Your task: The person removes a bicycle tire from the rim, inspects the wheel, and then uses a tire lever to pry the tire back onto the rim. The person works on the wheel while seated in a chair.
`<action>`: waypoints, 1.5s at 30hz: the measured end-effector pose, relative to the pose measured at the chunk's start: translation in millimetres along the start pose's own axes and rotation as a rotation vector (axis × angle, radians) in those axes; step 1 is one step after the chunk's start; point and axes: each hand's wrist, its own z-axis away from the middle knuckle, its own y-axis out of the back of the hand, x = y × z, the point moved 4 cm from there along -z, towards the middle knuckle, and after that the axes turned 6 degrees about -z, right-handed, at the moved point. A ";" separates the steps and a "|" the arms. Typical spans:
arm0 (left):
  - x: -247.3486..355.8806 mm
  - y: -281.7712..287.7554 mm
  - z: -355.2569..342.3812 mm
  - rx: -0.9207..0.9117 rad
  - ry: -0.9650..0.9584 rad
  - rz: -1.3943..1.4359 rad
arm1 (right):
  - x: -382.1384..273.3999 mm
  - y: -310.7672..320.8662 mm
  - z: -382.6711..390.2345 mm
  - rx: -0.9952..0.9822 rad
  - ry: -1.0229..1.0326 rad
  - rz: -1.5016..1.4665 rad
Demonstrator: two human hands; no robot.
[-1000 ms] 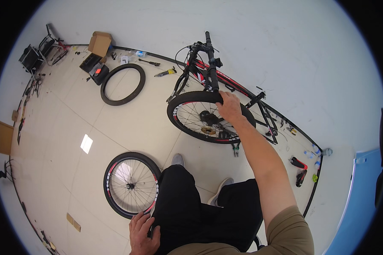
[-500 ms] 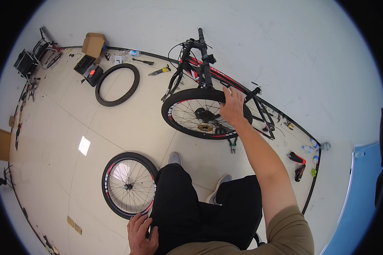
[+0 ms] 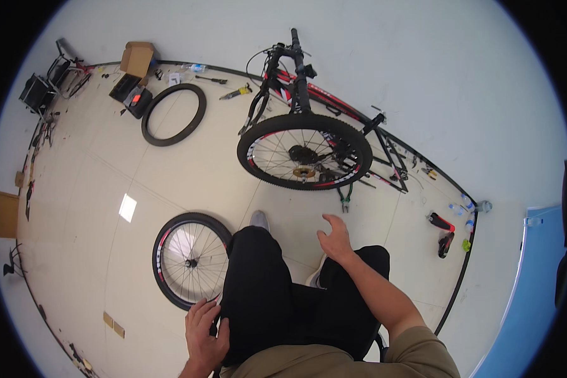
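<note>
My right hand (image 3: 336,238) is in the air above my right knee, thumb and index finger apart, holding nothing. Beyond it, a spoked wheel with a black knobby tyre (image 3: 258,165) and a gold disc at its hub stands tilted against the black and red bicycle (image 3: 324,96). My left hand (image 3: 206,332) hangs beside my left thigh with its fingers loosely spread. Its fingertips are at the near edge of a second spoked wheel (image 3: 191,263), which lies on the floor; I cannot tell whether they touch. Green-handled pliers (image 3: 346,199) lie under the tilted wheel.
A bare tyre (image 3: 146,120) lies at the far left, next to an open cardboard box (image 3: 137,60) and a black case (image 3: 127,88). A yellow tool (image 3: 236,92) is near the fork. At right are a black and red saddle part (image 3: 441,222) and plastic bottles (image 3: 457,208).
My right hand has let go of the tilted wheel's tyre and drawn back toward my knee. My left hand has stayed near the lying wheel.
</note>
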 end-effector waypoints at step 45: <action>-24.2 -9.3 29.2 -0.060 1.049 0.160 | -90.1 156.3 -34.7 -0.376 -0.434 -0.147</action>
